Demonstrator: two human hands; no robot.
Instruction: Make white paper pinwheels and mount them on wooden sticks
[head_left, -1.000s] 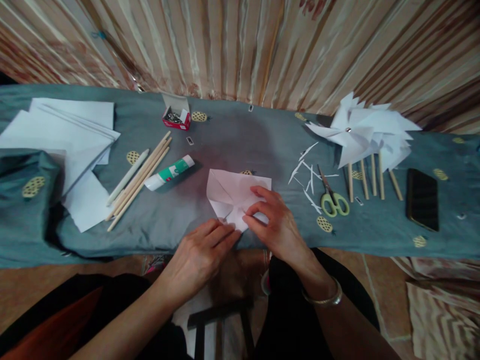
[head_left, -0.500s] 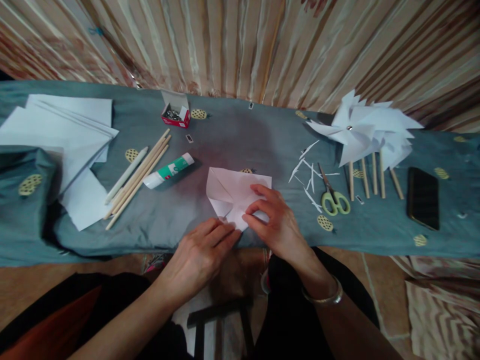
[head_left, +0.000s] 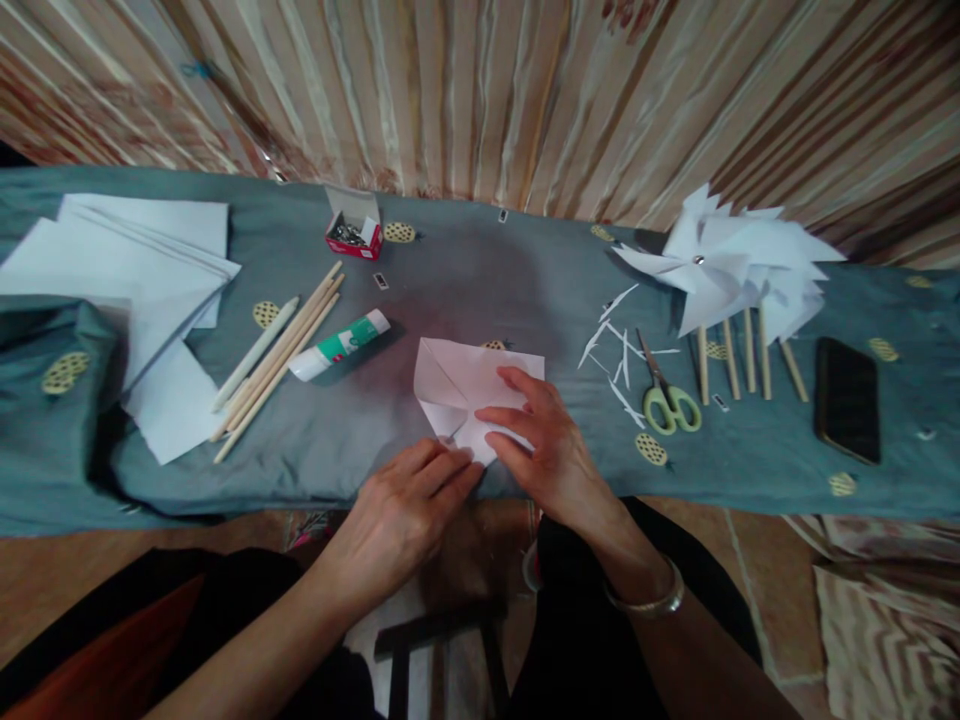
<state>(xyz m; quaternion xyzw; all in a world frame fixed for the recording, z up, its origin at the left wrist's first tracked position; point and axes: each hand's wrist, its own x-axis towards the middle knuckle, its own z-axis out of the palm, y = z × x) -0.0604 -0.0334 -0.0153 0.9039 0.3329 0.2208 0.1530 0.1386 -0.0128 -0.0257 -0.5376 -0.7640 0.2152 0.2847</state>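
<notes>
Striped curtain folds (head_left: 450, 100) hang behind the long teal cloth (head_left: 472, 280) before me, and near its closest edge, under my hands, lies a creased sheet of paper (head_left: 480, 372). My left hand (head_left: 409, 500) has its fingers down at the sheet's near corner; whether they pinch or only press, I cannot tell. My right hand (head_left: 551, 450) is loose, fingers spread over the sheet's right part, clutching nothing. Left of the sheet are a glue stick (head_left: 340, 345), then wooden sticks (head_left: 278, 358), a red box (head_left: 352, 246) farther back, and white sheets (head_left: 150, 265) beyond. To the right come thin paper strips (head_left: 625, 360), green-handled scissors (head_left: 658, 381), white pinwheels (head_left: 701, 285) and a dark phone (head_left: 847, 400).
</notes>
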